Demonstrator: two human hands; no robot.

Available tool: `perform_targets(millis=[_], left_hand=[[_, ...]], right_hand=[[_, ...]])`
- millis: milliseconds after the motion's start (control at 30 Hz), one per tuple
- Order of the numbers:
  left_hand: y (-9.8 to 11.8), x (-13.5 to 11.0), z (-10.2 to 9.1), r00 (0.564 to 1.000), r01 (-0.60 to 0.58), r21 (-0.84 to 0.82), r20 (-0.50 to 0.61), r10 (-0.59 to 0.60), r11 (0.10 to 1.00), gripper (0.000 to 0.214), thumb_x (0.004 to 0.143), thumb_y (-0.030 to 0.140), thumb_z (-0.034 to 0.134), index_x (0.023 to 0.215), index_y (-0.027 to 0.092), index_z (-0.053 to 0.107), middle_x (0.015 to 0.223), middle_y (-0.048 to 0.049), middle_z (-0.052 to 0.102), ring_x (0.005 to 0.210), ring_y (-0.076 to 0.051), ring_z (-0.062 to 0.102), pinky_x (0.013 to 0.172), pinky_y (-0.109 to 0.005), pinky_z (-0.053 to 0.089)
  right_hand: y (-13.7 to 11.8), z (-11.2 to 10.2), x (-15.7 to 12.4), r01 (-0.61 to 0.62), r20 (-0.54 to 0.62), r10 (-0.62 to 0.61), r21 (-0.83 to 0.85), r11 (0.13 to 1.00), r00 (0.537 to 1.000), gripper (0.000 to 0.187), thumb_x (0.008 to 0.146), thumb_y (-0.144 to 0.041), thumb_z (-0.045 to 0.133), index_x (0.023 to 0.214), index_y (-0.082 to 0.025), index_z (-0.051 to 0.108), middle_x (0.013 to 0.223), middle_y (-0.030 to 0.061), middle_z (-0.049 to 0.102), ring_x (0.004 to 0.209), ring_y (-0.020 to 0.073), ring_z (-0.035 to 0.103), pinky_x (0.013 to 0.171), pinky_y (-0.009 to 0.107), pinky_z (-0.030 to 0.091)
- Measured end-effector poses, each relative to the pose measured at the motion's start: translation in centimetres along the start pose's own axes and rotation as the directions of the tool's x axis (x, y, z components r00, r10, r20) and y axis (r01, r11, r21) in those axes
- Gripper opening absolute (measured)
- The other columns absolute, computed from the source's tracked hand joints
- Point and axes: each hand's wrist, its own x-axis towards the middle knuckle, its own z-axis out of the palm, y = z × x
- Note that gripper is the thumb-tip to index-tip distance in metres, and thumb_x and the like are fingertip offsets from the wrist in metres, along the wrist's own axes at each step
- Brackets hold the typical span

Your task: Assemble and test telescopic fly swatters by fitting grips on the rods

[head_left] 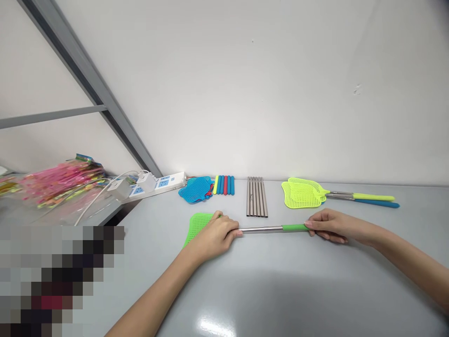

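A green fly swatter (262,229) with a metal rod lies level between my two hands, low over the grey table. My left hand (218,235) is closed around the rod beside the perforated green head (197,224) and covers part of that head. At the other end, my right hand (328,225) pinches the green grip (293,227) with thumb and fingers, hiding its tip. Behind the rod, several bare metal rods (257,197) lie side by side. Several coloured grips (224,185) in yellow, blue and red rest in a row to their left.
Blue swatter heads (197,189) lie stacked at the back left. Whole swatters with yellow heads (302,193) lie at the back right. A white power strip (164,185) with plugged-in chargers sits by the wall. Pink packaged items (65,180) are piled on the left surface.
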Motion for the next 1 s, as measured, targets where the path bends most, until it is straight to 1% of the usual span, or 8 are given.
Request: perform_targets(millis=[133, 300, 467, 567, 667, 800, 900, 1000], left_hand=[[-0.2, -0.1, -0.1, 1.0, 0.01, -0.004, 0.016, -0.01, 1.0, 0.033, 0.09, 0.029, 0.032, 0.06, 0.017, 0.038, 0.057, 0.0028, 0.043, 0.06, -0.012, 0.042, 0.076, -0.031, 0.033], [-0.4, -0.3, -0.1, 0.999, 0.037, -0.016, -0.003, -0.037, 0.999, 0.032, 0.088, 0.031, 0.035, 0.059, 0.018, 0.038, 0.059, -0.0006, 0.044, 0.071, -0.016, 0.044, 0.062, -0.026, 0.034], [-0.4, -0.3, 0.1, 0.999, 0.04, -0.015, -0.017, -0.041, 0.999, 0.033, 0.089, 0.03, 0.033, 0.059, 0.018, 0.04, 0.058, -0.0006, 0.047, 0.066, -0.016, 0.044, 0.065, -0.029, 0.034], [-0.2, -0.2, 0.3, 0.999, 0.012, 0.003, -0.033, -0.012, 1.0, 0.033, 0.089, 0.029, 0.033, 0.059, 0.018, 0.04, 0.056, 0.0004, 0.047, 0.059, -0.014, 0.041, 0.066, -0.029, 0.033], [0.2, -0.2, 0.6, 0.999, -0.002, 0.049, -0.049, 0.004, 0.999, 0.032, 0.089, 0.026, 0.032, 0.058, 0.018, 0.038, 0.056, 0.0009, 0.047, 0.056, -0.013, 0.039, 0.066, -0.029, 0.032], [0.8, -0.2, 0.9, 0.997, 0.001, 0.096, -0.073, 0.006, 0.995, 0.031, 0.088, 0.023, 0.032, 0.058, 0.017, 0.036, 0.056, 0.0008, 0.047, 0.055, -0.012, 0.038, 0.065, -0.03, 0.03], [1.3, -0.4, 1.0, 0.997, -0.008, 0.113, -0.078, 0.017, 0.994, 0.031, 0.088, 0.023, 0.031, 0.058, 0.017, 0.036, 0.055, 0.0007, 0.047, 0.055, -0.012, 0.037, 0.064, -0.03, 0.029], [1.8, -0.5, 1.2, 0.996, -0.007, 0.132, -0.091, 0.019, 0.991, 0.031, 0.088, 0.022, 0.031, 0.058, 0.017, 0.035, 0.055, 0.0006, 0.046, 0.055, -0.012, 0.037, 0.064, -0.03, 0.028]], right_hand=[[0.1, 0.5, 0.2, 0.015, -0.012, -0.014, 0.019, 1.0, 1.0, 0.04, 0.077, -0.053, 0.049, 0.068, -0.014, 0.053, 0.047, -0.0072, 0.036, 0.034, 0.0026, 0.023, 0.036, 0.019, 0.015], [-0.2, 1.7, 0.5, 0.066, -0.029, -0.065, 0.033, 0.997, 0.997, 0.041, 0.08, -0.052, 0.043, 0.062, -0.015, 0.048, 0.043, -0.008, 0.032, 0.034, 0.0035, 0.019, 0.037, 0.021, 0.016], [-0.5, 2.2, 0.4, 0.025, -0.097, -0.032, -0.074, 0.997, 0.995, 0.042, 0.079, -0.055, 0.042, 0.061, -0.017, 0.044, 0.048, -0.0072, 0.028, 0.04, 0.0062, 0.023, 0.04, 0.02, 0.017], [-0.3, 2.1, 0.3, 0.026, -0.111, -0.035, -0.088, 0.996, 0.993, 0.044, 0.079, -0.057, 0.041, 0.06, -0.017, 0.041, 0.046, -0.0073, 0.025, 0.042, 0.0069, 0.023, 0.041, 0.02, 0.017], [-0.1, 1.9, 0.3, 0.014, -0.086, -0.016, -0.03, 0.999, 0.996, 0.046, 0.08, -0.058, 0.039, 0.058, -0.018, 0.038, 0.044, -0.0085, 0.021, 0.039, 0.006, 0.016, 0.039, 0.021, 0.012], [0.1, 1.6, 0.0, -0.023, -0.022, 0.026, 0.113, 0.993, 0.999, 0.044, 0.081, -0.055, 0.04, 0.058, -0.018, 0.036, 0.046, -0.0091, 0.018, 0.037, 0.0046, 0.009, 0.037, 0.023, 0.006], [0.0, 1.4, -0.3, -0.109, 0.025, 0.106, 0.229, 0.967, 0.994, 0.042, 0.08, -0.051, 0.044, 0.057, -0.017, 0.036, 0.049, -0.0084, 0.021, 0.038, 0.0037, 0.007, 0.037, 0.023, 0.002], [-0.1, 1.2, -0.6, -0.205, 0.045, 0.2, 0.295, 0.933, 0.979, 0.04, 0.08, -0.049, 0.046, 0.056, -0.017, 0.038, 0.049, -0.0083, 0.02, 0.038, 0.0032, 0.006, 0.036, 0.023, 0.001]])
